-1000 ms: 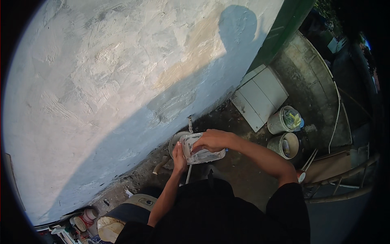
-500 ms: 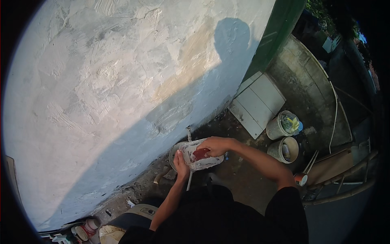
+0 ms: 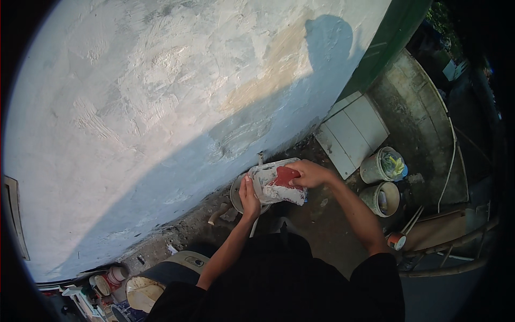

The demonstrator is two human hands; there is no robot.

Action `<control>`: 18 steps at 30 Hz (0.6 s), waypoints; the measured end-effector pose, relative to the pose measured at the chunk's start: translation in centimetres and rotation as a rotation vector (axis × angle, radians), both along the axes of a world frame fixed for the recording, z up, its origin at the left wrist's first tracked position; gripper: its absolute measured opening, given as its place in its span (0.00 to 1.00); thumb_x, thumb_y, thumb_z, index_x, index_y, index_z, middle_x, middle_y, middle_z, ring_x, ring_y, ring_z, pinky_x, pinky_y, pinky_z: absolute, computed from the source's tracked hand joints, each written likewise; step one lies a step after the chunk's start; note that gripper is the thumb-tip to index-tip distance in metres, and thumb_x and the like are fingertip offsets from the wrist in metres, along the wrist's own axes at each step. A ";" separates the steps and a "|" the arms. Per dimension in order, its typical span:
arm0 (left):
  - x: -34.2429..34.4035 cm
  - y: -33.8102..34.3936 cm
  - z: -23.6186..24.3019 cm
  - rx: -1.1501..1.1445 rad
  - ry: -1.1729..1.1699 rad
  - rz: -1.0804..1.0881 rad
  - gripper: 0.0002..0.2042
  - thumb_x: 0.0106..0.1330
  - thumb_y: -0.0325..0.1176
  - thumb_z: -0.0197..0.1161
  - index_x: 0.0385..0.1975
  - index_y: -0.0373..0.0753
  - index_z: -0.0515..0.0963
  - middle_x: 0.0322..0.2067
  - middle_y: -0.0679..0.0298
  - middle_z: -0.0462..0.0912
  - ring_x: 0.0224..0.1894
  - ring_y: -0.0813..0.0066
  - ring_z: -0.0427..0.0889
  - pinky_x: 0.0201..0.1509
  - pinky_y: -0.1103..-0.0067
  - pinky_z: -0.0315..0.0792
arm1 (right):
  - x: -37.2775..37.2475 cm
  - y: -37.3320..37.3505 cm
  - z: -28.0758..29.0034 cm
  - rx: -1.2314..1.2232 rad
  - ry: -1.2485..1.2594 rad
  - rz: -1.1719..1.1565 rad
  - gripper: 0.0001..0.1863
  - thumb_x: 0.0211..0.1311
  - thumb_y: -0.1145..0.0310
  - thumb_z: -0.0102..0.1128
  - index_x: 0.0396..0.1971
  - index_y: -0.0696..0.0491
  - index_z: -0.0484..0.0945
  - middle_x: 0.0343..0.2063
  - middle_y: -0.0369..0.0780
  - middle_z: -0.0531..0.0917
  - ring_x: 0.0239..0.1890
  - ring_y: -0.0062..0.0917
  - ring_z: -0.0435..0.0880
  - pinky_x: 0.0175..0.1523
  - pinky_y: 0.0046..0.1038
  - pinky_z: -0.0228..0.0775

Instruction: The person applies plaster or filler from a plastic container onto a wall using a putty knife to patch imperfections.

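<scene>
Left hand (image 3: pixel 250 199) and right hand (image 3: pixel 310 174) flank tub (image 3: pixel 259 182)

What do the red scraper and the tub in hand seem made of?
Red scraper: probably matte plastic, being evenly coloured without metallic shine; painted metal is possible. Tub: likely slightly glossy plastic, given its pale, light-catching rim; white paste hides much.

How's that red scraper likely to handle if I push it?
The red scraper looks broad and flat, so it likely slides rather than rolls. White paste beside it could make it slippery. Looking thin, it may flex slightly.
</scene>
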State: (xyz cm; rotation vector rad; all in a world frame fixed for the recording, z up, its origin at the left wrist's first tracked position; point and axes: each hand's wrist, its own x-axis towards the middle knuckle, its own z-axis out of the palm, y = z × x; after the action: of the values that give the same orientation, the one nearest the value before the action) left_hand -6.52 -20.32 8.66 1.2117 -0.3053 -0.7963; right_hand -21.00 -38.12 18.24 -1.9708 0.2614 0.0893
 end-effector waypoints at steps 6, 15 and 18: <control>-0.2 -0.1 0.4 -0.045 0.062 -0.007 0.20 0.77 0.42 0.41 0.54 0.32 0.70 0.45 0.62 0.77 0.47 0.78 0.74 0.54 0.80 0.68 | -0.9 -0.6 0.7 0.138 0.033 -0.115 0.17 0.52 0.76 0.61 0.45 0.58 0.74 0.32 0.35 0.80 0.34 0.15 0.76 0.40 0.24 0.71; 0.3 -2.6 -0.3 -0.075 0.110 -0.057 0.19 0.77 0.44 0.42 0.49 0.34 0.72 0.42 0.63 0.77 0.44 0.79 0.75 0.51 0.80 0.70 | -3.7 0.3 -1.6 0.291 -0.143 -0.554 0.18 0.57 0.79 0.59 0.48 0.59 0.72 0.36 0.33 0.80 0.38 0.13 0.76 0.44 0.22 0.72; 1.0 -5.4 -1.4 -0.103 0.134 -0.066 0.20 0.77 0.44 0.42 0.50 0.33 0.72 0.43 0.62 0.77 0.44 0.77 0.76 0.51 0.79 0.71 | -3.7 -1.0 -1.5 0.241 -0.122 -0.607 0.16 0.53 0.78 0.60 0.44 0.60 0.74 0.32 0.36 0.81 0.34 0.15 0.78 0.41 0.24 0.72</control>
State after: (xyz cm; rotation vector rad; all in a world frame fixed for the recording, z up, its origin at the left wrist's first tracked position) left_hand -5.54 -25.72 7.24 1.0514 -0.2741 -0.9042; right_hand -24.71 -39.10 16.77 -1.5803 0.7206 -0.3740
